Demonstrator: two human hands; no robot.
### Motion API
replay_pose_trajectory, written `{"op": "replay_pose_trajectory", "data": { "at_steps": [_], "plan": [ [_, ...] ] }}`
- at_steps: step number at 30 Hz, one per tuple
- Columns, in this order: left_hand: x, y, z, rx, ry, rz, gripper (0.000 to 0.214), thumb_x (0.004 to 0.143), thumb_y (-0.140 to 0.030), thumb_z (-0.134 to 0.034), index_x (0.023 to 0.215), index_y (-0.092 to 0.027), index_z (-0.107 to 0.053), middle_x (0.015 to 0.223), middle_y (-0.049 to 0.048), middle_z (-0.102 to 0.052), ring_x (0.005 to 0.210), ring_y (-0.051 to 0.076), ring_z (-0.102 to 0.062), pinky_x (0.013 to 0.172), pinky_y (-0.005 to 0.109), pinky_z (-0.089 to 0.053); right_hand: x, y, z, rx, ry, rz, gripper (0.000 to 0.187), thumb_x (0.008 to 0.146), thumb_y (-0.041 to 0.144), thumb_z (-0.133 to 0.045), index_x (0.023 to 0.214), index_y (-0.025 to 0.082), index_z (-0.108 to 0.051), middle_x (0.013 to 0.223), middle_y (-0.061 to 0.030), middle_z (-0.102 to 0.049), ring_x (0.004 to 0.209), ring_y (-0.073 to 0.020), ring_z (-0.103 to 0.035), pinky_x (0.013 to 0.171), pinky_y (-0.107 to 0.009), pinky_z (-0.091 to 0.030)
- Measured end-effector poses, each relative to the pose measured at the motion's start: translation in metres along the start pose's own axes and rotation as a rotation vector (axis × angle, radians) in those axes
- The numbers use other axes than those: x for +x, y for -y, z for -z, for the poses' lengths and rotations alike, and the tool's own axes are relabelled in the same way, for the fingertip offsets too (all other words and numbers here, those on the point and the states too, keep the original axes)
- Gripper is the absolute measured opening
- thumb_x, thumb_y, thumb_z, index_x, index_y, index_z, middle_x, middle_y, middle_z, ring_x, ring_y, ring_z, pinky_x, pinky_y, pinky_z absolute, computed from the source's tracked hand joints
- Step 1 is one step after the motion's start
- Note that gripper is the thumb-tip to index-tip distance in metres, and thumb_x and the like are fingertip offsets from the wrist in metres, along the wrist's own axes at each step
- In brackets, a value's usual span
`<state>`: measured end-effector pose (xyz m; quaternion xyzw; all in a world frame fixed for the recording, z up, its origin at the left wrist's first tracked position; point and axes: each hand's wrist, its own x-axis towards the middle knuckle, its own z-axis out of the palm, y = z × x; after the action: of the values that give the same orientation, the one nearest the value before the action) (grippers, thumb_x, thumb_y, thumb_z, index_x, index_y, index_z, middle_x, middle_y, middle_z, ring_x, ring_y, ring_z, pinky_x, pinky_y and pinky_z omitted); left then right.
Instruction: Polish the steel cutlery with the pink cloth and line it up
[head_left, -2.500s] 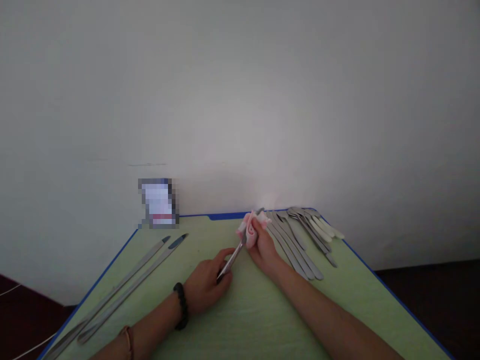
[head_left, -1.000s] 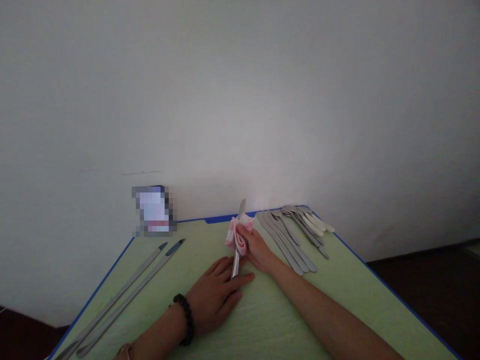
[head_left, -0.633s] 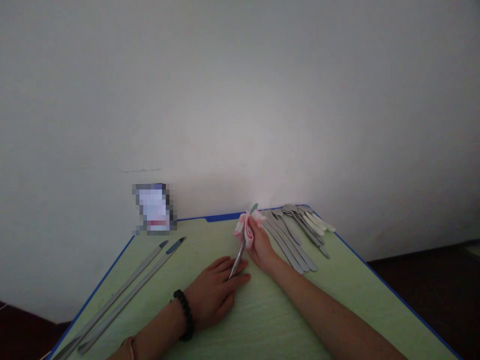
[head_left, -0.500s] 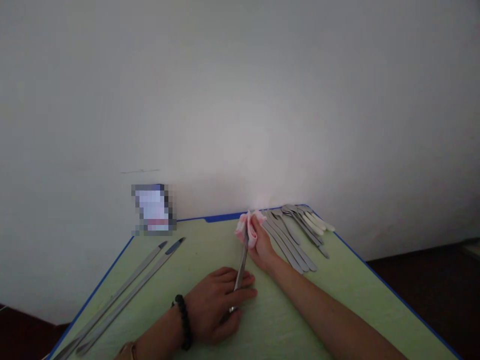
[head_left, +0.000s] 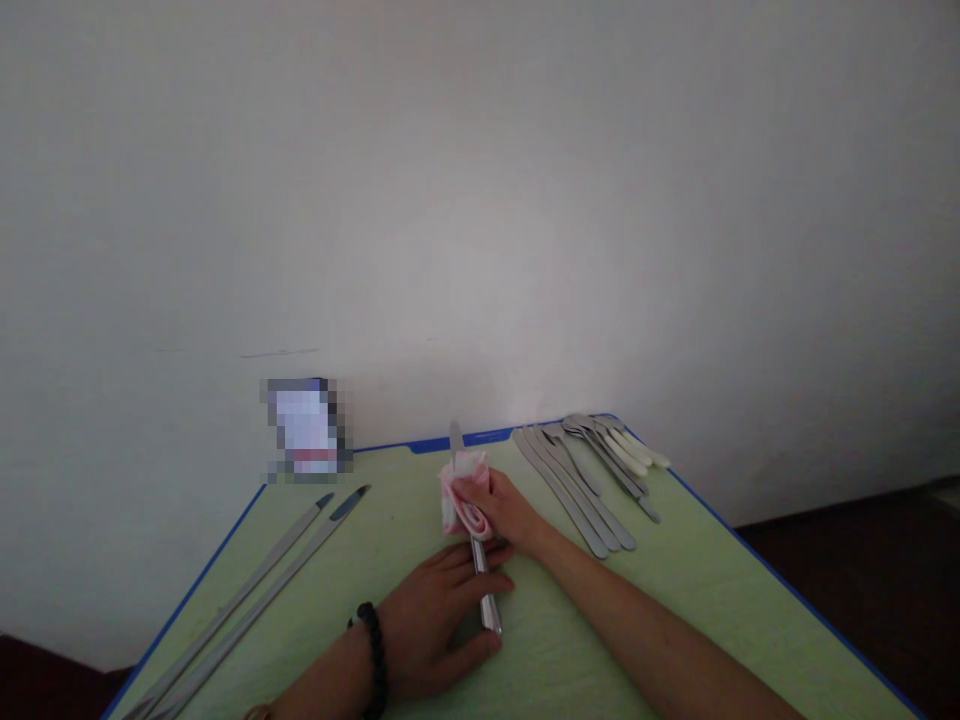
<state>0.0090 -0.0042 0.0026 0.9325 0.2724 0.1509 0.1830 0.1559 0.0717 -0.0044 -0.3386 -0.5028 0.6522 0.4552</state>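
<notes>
My left hand [head_left: 439, 615] lies low on the green table [head_left: 675, 600], its fingers closed round the handle of a table knife [head_left: 484, 590]. The knife points away from me, its blade tip showing beyond a folded pink cloth [head_left: 461, 500]. My right hand [head_left: 502, 510] is closed on that cloth and presses it round the blade. A dark bead bracelet sits on my left wrist.
A row of several knives [head_left: 570, 490] and spoons, some with white handles [head_left: 634, 455], lies at the right rear. Two long metal utensils [head_left: 255, 590] lie at the left. A blurred box [head_left: 304, 430] stands against the white wall. The table has a blue edge.
The knife has swung from leaning right to pointing nearly straight away. My right hand with the cloth slid left and nearer along the blade. My left hand shifted slightly toward me.
</notes>
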Motion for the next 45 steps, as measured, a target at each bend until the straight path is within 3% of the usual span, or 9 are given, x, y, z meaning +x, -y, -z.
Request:
{"op": "replay_pose_trajectory", "data": {
  "at_steps": [5,7,14,17,19,25,33,38,45],
  "plan": [
    [0.000,0.001,0.000,-0.051,-0.011,0.025,0.021,0.083,-0.029,-0.057,0.101,-0.020,-0.055,0.137,0.0091,-0.052,0.127,0.024,-0.044,0.108,0.038,-0.034,0.011,-0.001,0.004,0.405,-0.164,-0.026,0.040,0.056,0.051,-0.077,0.072,0.018,-0.063,0.065,0.0026,-0.059,0.058,-0.0102,-0.049,0.055,-0.022,-0.042],
    [0.000,0.002,0.000,-0.061,0.001,0.025,0.017,0.082,-0.032,-0.058,0.093,-0.020,-0.054,0.138,0.0099,-0.050,0.128,0.024,-0.043,0.108,0.038,-0.034,0.014,-0.002,0.005,0.465,-0.186,0.002,0.041,0.056,0.050,-0.078,0.076,0.018,-0.064,0.068,0.0022,-0.060,0.061,-0.0106,-0.050,0.057,-0.022,-0.042],
    [0.000,-0.001,-0.001,-0.017,0.002,0.112,0.013,0.083,-0.032,-0.056,0.088,-0.021,-0.053,0.138,0.0089,-0.050,0.121,0.026,-0.048,0.102,0.040,-0.039,0.003,0.000,0.003,0.048,0.032,-0.006,0.039,0.064,0.051,-0.074,0.069,0.015,-0.060,0.061,0.0030,-0.056,0.055,-0.0091,-0.046,0.054,-0.023,-0.039],
    [0.000,-0.003,0.000,-0.024,-0.010,0.145,0.011,0.083,-0.028,-0.054,0.092,-0.022,-0.052,0.136,0.0078,-0.051,0.114,0.024,-0.051,0.099,0.038,-0.041,-0.001,0.002,0.002,-0.042,0.068,0.008,0.038,0.066,0.051,-0.072,0.069,0.014,-0.060,0.061,0.0028,-0.057,0.055,-0.0095,-0.047,0.054,-0.024,-0.038],
    [0.000,-0.003,0.001,-0.026,-0.018,0.141,0.013,0.084,-0.027,-0.054,0.095,-0.022,-0.052,0.139,0.0072,-0.049,0.117,0.023,-0.050,0.101,0.038,-0.040,0.001,0.001,0.002,0.008,0.045,-0.017,0.039,0.065,0.051,-0.072,0.069,0.015,-0.061,0.060,0.0023,-0.057,0.054,-0.0100,-0.048,0.054,-0.024,-0.038],
    [0.001,-0.001,0.003,0.008,-0.008,0.080,0.022,0.080,-0.024,-0.058,0.100,-0.022,-0.050,0.142,0.0075,-0.046,0.132,0.024,-0.036,0.110,0.041,-0.029,0.013,-0.004,0.005,0.446,-0.179,0.016,0.037,0.061,0.049,-0.076,0.076,0.017,-0.064,0.066,0.0021,-0.061,0.061,-0.0105,-0.053,0.061,-0.023,-0.044],
    [0.002,-0.004,0.003,0.012,-0.017,0.106,0.022,0.078,-0.023,-0.060,0.097,-0.022,-0.052,0.140,0.0068,-0.048,0.131,0.024,-0.039,0.111,0.042,-0.029,0.007,-0.004,0.004,0.290,-0.094,-0.036,0.033,0.059,0.039,-0.080,0.071,0.014,-0.062,0.061,0.0026,-0.059,0.054,-0.0087,-0.050,0.055,-0.023,-0.043],
    [0.002,-0.005,0.003,0.015,-0.028,0.106,0.018,0.080,-0.022,-0.058,0.096,-0.022,-0.052,0.138,0.0069,-0.051,0.130,0.022,-0.040,0.111,0.041,-0.029,0.009,-0.002,0.006,0.392,-0.110,-0.082,0.031,0.061,0.037,-0.079,0.072,0.014,-0.062,0.060,0.0030,-0.058,0.053,-0.0084,-0.050,0.053,-0.022,-0.045],
    [-0.002,0.004,-0.003,0.000,-0.085,0.064,0.023,0.081,-0.005,-0.042,0.095,-0.021,-0.051,0.140,0.0083,-0.047,0.130,0.020,-0.039,0.109,0.038,-0.032,0.010,-0.001,0.008,0.446,-0.100,-0.064,0.034,0.060,0.039,-0.080,0.076,0.015,-0.063,0.062,0.0033,-0.060,0.054,-0.0082,-0.051,0.054,-0.021,-0.045]
  ]
}}
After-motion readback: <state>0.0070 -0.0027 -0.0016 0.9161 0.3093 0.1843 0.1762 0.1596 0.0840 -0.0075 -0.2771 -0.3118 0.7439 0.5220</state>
